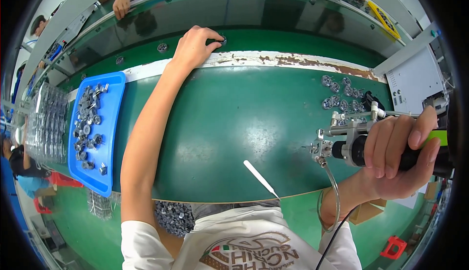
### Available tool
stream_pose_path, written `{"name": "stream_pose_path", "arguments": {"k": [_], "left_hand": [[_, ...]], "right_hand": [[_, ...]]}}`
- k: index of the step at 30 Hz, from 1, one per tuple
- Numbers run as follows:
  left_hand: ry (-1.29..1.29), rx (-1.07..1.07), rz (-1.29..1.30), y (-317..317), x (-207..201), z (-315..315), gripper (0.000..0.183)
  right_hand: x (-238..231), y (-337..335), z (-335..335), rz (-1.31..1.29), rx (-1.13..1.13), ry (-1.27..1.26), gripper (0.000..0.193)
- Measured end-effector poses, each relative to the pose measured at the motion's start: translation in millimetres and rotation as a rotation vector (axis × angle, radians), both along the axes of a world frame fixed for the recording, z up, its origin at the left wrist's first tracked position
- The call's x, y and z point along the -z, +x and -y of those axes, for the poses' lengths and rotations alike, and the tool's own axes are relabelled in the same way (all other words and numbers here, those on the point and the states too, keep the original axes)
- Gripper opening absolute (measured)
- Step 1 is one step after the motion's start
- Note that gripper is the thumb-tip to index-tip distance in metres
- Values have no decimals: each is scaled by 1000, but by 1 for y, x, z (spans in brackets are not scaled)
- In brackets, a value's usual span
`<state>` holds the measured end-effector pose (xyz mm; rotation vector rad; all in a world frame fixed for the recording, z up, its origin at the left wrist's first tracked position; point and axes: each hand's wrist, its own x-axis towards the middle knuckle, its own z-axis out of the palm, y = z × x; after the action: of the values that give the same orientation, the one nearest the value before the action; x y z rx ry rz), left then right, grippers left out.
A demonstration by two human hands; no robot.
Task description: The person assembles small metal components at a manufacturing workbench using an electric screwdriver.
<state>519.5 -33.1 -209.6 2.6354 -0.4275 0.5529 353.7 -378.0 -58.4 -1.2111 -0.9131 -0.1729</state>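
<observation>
My left hand (195,46) reaches across the worktable to the green conveyor belt (273,41), its thumb and forefinger closed on a small round metal part (223,40). On the right, my right hand (398,150) is wrapped round the black body of a powered screwdriver (359,151). The tool lies roughly level, its metal tip fitting (320,148) pointing left over the table, and a clear hose (334,182) loops down from it. Behind the tool, several round metal parts (337,94) are grouped on the table.
A blue tray (113,138) of grey parts stands at left, beside stacked clear plastic trays (46,123). A white-handled pick (259,178) lies near the front edge. More round parts (162,48) sit on the belt. Across it shows another person's hand (121,7). A white machine box (415,82) stands right.
</observation>
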Motion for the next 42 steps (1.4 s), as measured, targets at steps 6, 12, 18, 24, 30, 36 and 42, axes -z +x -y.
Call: {"name": "stream_pose_path", "arguments": {"k": [6, 12, 18, 24, 30, 36, 42], "left_hand": [[-92, 208, 118, -32, -8, 33, 15], [-161, 530, 65, -143, -7, 93, 19], [-222, 577, 16, -173, 6, 103, 19], [-262, 591, 10, -172, 13, 106, 19], [-252, 595, 7, -171, 16, 106, 19], [-268, 587, 8, -171, 17, 107, 16], [-293, 589, 13, -172, 16, 109, 14]], "right_hand": [[1, 7, -3, -36, 7, -12, 28], [5, 8, -1, -78, 4, -37, 24], [24, 10, -9, -55, -16, 88, 20], [29, 13, -21, -41, -13, 91, 20], [30, 13, -23, -75, 30, 71, 21], [23, 19, -17, -158, -23, -97, 20], [29, 15, -32, -88, 36, 2, 20]]}}
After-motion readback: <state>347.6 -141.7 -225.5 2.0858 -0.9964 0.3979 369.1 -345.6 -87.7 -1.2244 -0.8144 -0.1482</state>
